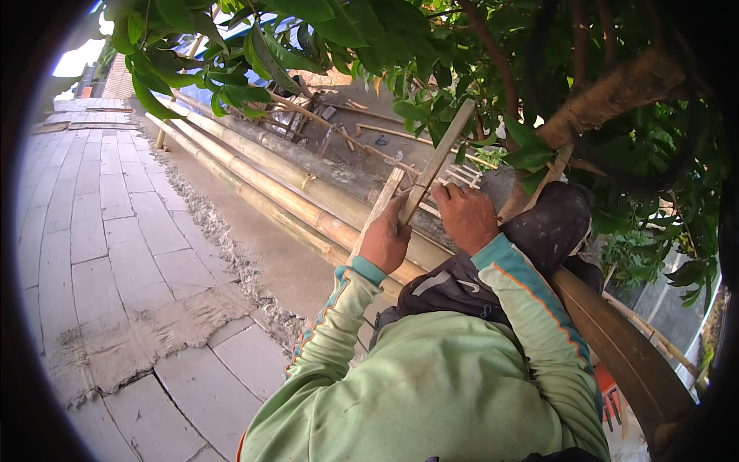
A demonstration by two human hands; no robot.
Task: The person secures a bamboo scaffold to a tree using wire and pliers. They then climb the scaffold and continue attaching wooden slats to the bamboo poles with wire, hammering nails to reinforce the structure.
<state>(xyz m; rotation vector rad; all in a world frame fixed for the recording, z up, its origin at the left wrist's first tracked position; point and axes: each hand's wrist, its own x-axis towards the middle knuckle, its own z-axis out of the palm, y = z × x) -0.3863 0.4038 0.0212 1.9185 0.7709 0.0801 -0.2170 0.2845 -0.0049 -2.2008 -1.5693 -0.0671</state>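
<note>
My left hand (pixel 387 237) is closed around the crossing of two wooden strips. The longer wooden strip (pixel 440 160) slants up to the right past the fingers. A shorter, paler strip (pixel 385 192) passes along the left side of the same hand, its lower end reaching my wrist. Just right of the longer strip is my right hand (pixel 466 215), its fingers bent and pressed together close to the wood. A thin dark line, perhaps wire, shows on the strip between the hands. What the right fingertips hold, if anything, is hidden.
Long bamboo poles (pixel 254 173) run diagonally beyond my hands. On the left lies a grey tiled surface (pixel 115 208) with a rough mortar edge (pixel 223 231). Leafy branches (pixel 339 27) hang overhead, and a thick branch (pixel 616 96) stands right. A broad brown beam (pixel 616 339) slants beside my right arm.
</note>
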